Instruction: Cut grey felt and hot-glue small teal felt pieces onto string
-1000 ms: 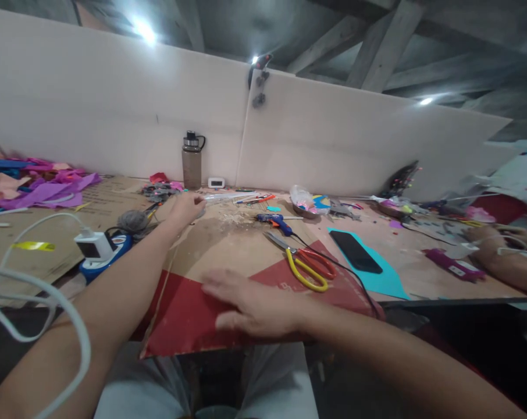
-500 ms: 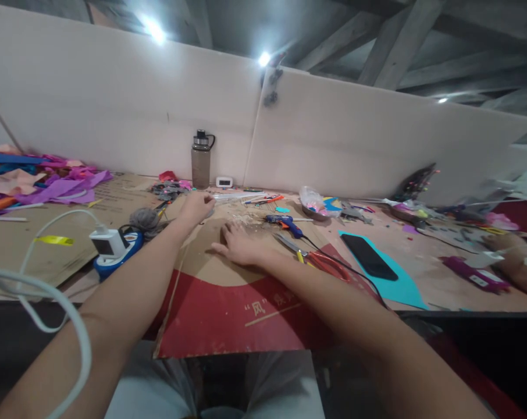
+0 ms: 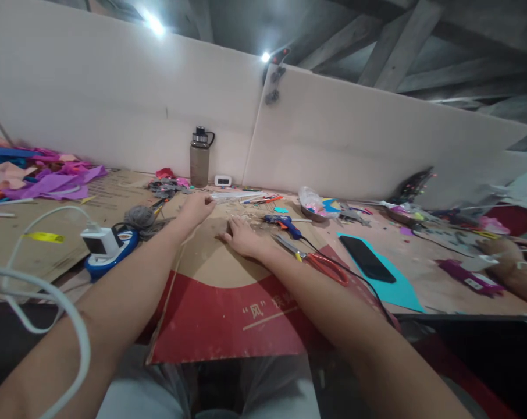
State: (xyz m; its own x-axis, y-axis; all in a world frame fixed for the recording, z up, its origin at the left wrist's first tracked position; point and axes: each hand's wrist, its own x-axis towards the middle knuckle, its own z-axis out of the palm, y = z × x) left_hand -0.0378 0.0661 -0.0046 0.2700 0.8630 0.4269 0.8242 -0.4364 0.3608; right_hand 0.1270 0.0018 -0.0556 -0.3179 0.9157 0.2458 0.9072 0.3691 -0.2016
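Reaching out over the table in the head view, we have both arms stretched away from us across the cardboard sheet [image 3: 211,262]. It lies flat in front of our lap, its red printed band nearest us and its bare tan part beyond. Our left hand [image 3: 196,208] is at the sheet's far left corner, where the left edge that runs away from our lap ends. Its fingers are bunched, with the thumb pointing right, and we cannot tell whether they pinch the edge or only rest on it. Our right hand [image 3: 241,237] lies palm down on the tan part, fingers flat and close together and aimed toward the left hand, gripping nothing.

The two hands are near each other but apart, the left one farther out. Just beyond the right hand's fingers is a litter of pale scraps [image 3: 246,218], so the right hand is the nearer one to it. To its right lie the blue glue gun [image 3: 281,222] and the orange-handled scissors [image 3: 322,265], partly behind our forearm. Farther right a dark phone [image 3: 368,266] lies on teal paper [image 3: 403,291]. A bottle [image 3: 199,157] stands against the white wall. Another person's hand [image 3: 499,249] rests at the table's right end.

A second ago our right hand lay on the red band close to our body. It has since gone up to the tan part. The left hand has stayed at its corner.
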